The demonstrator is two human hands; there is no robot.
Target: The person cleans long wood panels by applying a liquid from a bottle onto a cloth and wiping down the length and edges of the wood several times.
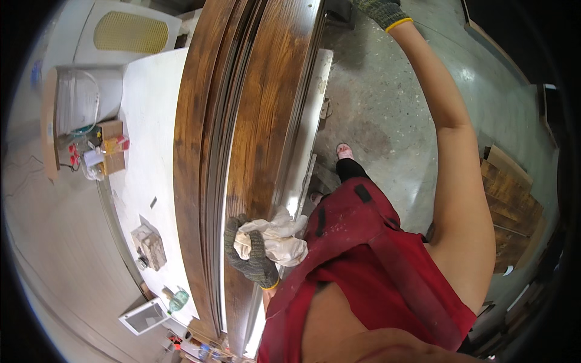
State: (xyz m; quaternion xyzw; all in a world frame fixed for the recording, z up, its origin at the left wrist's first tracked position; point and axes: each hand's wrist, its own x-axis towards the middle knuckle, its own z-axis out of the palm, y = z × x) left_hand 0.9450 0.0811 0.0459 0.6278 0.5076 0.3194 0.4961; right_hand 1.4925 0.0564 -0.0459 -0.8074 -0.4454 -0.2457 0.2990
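Observation:
My left hand [249, 257], in a dark knit work glove with a yellow cuff, is closed around a crumpled white cloth [279, 241]. The cloth rests on the near end of a long brown wood-grain plank [275, 103]. Beside it on the left lie more dark brown planks [200, 115], set side by side with narrow gaps. My right arm is stretched far forward, past the right side of the planks. The right hand [382, 11] wears a matching glove and is cut off by the upper edge of the picture, so its fingers are mostly hidden.
The planks lie on a white table [151, 121]. On it at the left are a small grey block-shaped object [149, 247] and a green plastic bottle [178, 300]. A clear bin [91, 97] stands farther left. Stacked brown boards [511, 212] lie on the concrete floor [387, 91] at right.

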